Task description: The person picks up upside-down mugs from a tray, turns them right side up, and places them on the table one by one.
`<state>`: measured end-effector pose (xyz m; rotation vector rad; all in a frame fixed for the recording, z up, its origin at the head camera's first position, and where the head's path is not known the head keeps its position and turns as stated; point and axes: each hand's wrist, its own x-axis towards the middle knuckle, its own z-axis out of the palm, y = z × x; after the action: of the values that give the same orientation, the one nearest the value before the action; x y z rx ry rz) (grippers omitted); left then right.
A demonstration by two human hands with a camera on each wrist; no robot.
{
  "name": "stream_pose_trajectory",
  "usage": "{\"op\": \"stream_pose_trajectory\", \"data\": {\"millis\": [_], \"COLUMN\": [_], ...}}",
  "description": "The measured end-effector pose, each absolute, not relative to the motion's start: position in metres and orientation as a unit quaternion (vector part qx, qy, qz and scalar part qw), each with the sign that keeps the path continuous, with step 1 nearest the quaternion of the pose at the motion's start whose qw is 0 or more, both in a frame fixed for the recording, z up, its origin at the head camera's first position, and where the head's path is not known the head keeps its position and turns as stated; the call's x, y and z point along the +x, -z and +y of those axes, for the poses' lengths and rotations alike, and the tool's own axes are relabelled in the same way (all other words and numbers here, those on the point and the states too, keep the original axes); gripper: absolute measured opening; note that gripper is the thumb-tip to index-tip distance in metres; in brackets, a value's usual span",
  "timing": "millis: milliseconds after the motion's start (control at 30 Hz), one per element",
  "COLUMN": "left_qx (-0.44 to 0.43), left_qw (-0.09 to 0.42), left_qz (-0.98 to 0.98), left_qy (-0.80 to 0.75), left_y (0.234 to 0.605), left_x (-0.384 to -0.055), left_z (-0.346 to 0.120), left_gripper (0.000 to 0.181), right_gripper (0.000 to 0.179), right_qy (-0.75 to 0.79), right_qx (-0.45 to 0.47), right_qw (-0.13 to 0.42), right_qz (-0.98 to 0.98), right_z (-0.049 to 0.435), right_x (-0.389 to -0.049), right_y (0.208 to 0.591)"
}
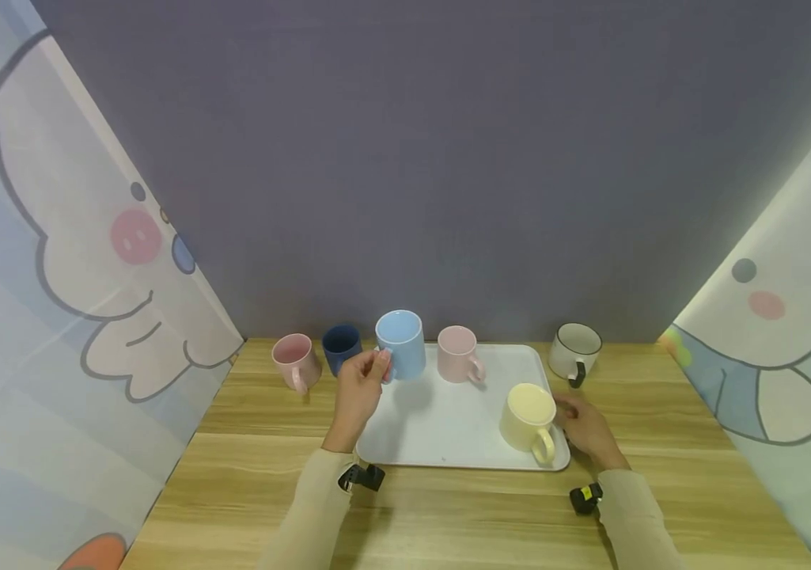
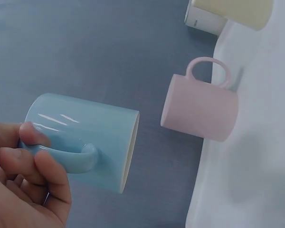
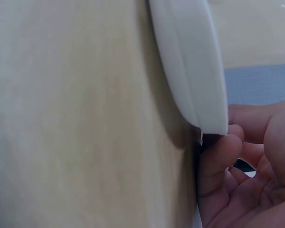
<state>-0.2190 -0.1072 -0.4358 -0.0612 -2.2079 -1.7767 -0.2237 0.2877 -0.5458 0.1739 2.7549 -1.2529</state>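
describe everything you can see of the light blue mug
The light blue mug is a plain, straight-sided cup, glossy and ceramic-looking, with a single loop handle and a paler rim. Nothing shows inside it. The left hand grips the handle, holding the mug about upright, mouth up, in the air over the left part of the white tray. Nothing else is seen touching it.

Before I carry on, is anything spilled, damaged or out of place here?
Nothing stands out: no spill or damage shows. The yellow mug stands upright on the tray; the left hand holds the light blue mug by its handle.
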Motion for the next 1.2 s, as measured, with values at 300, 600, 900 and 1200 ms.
{"op": "stream_pose_trajectory", "data": {"millis": [300, 600, 900, 1200], "left_qx": [-0.027, -0.016, -0.059, -0.083], "left_qw": [0.172, 0.155, 0.042, -0.075], "left_qz": [-0.772, -0.75, -0.656, -0.5], "left_qy": [0.612, 0.643, 0.751, 0.859], "left_y": [0.425, 0.423, 0.429, 0.435], "left_x": [-0.223, -0.225, -0.224, -0.216], "left_z": [-0.1, -0.096, -0.093, -0.091], "left_gripper": [0.034, 0.033, 0.032, 0.033], "right_gripper": [0.052, 0.053, 0.053, 0.051], "right_qy": [0.418, 0.413, 0.412, 0.416], "right_qx": [0.063, 0.063, 0.066, 0.071], "right_qw": [0.06, 0.057, 0.061, 0.059], "right_qz": [0.904, 0.907, 0.907, 0.904], "right_z": [0.287, 0.287, 0.287, 0.286], "right_x": [-0.222, -0.223, -0.223, -0.223], "right_y": [0.547, 0.546, 0.546, 0.546]}}
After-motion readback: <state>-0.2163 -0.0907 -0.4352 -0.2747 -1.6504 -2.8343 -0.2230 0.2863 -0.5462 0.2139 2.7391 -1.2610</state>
